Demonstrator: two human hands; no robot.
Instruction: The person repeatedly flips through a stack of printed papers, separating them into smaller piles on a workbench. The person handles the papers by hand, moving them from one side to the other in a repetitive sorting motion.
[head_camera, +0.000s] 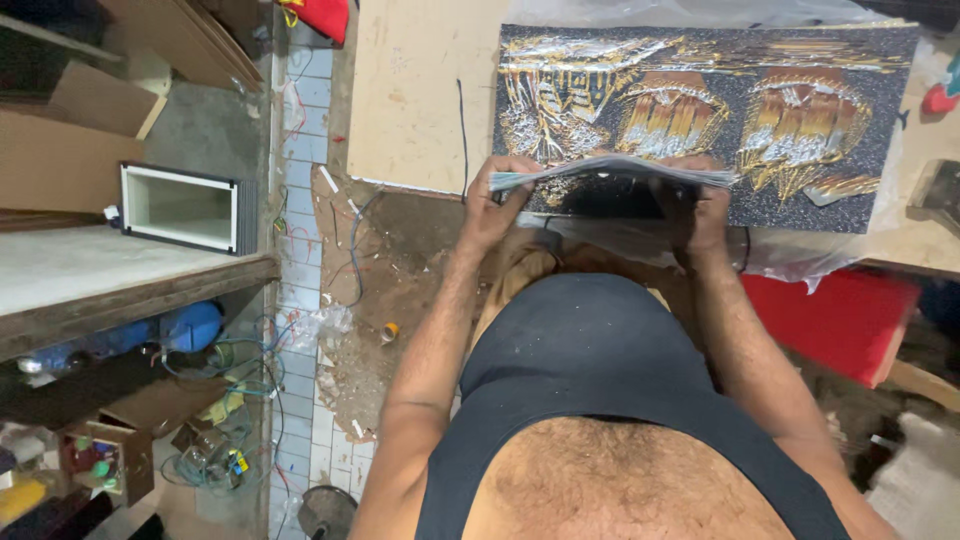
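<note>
We keep both hands, left hand (495, 205) and right hand (705, 205), fingers apparently clamped on the thin grey sheet stack (610, 172) at centre frame, level above the black-and-gold glitter panel (800, 110).

1. You had two hands in view, the left hand (492, 205) and the right hand (703, 210).
2. Between them you held one thin grey panel (610, 168).
3. One glittery black-and-gold picture (700, 110) lay on the bench.
4. One white open-fronted box (185, 207) sat at your left.
5. One red board (845, 320) showed below.
</note>
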